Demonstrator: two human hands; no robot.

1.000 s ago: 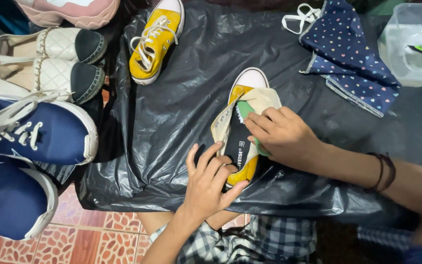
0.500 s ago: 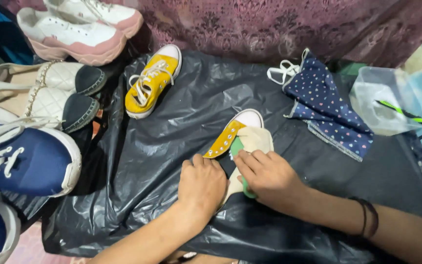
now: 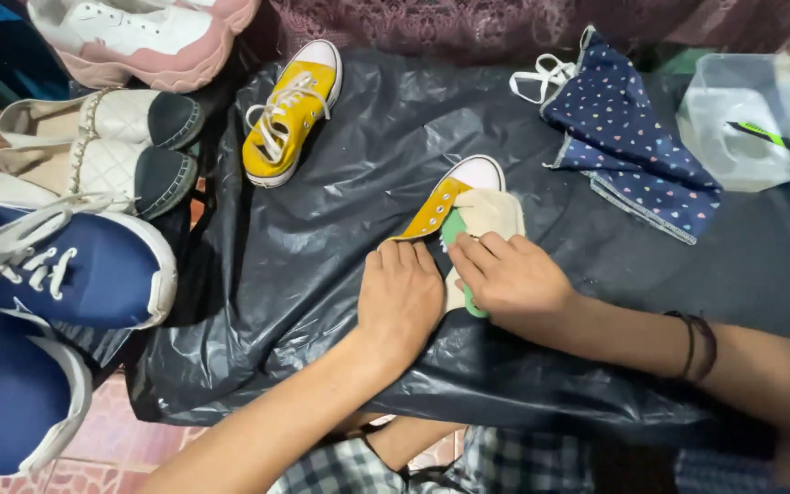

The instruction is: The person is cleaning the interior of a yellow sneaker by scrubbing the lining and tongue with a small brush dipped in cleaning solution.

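**Yellow sneaker under both hands, cloth pressed to it**

Yellow sneaker [image 3: 450, 203], lying on its side at the centre of the head view, rests on a black plastic sheet [image 3: 340, 274] spread over the surface. Only its white toe cap and a strip of yellow upper show; the rest is covered. The left hand [image 3: 401, 297] lies flat on the heel end, fingers closed together and pressing down rather than gripping. The right hand [image 3: 512, 274] is curled over a cream cloth [image 3: 491, 212] and a green piece [image 3: 453, 229] that lie against the shoe, fingers bent onto them. By my reading the step in hand is wiping the shoe; carrying on would call for a steady hold at the heel while the cloth travels along the upper.

Its laced partner, a second yellow sneaker [image 3: 287, 114], sits apart in the upper middle. A dark blue patterned shoe [image 3: 628, 151] with loose white laces lies upper right. At the far right edge stands a clear plastic tub [image 3: 733, 119]; a green-handled tool [image 3: 779, 142] rests across it, and whatever else it holds cannot be made out. Cream slip-ons [image 3: 93, 151], blue trainers [image 3: 57, 265] and a pink-soled white shoe [image 3: 139, 32] crowd the left side.
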